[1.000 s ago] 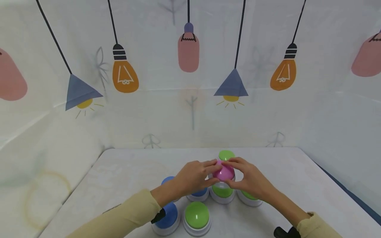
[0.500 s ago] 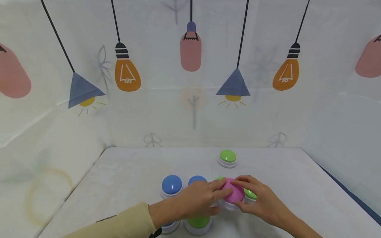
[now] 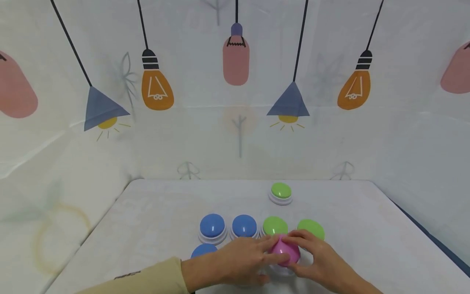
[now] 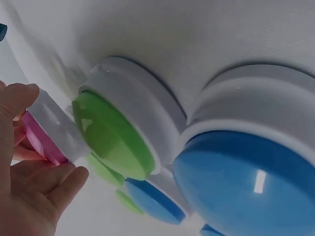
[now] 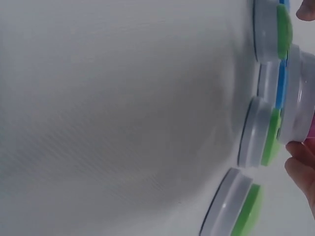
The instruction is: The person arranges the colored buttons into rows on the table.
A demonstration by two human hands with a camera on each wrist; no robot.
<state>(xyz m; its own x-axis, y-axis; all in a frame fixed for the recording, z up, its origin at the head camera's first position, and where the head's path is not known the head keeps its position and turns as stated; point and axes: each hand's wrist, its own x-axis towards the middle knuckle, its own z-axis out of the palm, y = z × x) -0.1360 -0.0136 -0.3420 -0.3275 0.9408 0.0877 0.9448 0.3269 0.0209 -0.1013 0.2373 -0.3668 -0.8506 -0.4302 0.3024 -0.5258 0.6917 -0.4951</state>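
Note:
A pink push button [image 3: 285, 250] with a white base is held between both hands, raised off the table. My left hand [image 3: 244, 261] grips its left side; in the left wrist view the thumb lies on the white base and fingers reach round the pink dome. On the other side my right hand [image 3: 323, 259] pinches it with thumb and fingers. Just behind it sit two green buttons [image 3: 274, 224] on the table. In the left wrist view another green button [image 4: 113, 135] stands beside the held one; the left hand hides it in the head view.
Blue buttons [image 3: 212, 225] stand to the left, one of them [image 3: 204, 250] partly behind the left forearm. A lone green button [image 3: 281, 190] is near the back of the white table [image 3: 165, 208]. A printed cloth wall [image 3: 198, 134] rises behind.
Both hands have brought the pink button toward the near side, from over the green buttons at the back to in front of them. Their hold on it continues.

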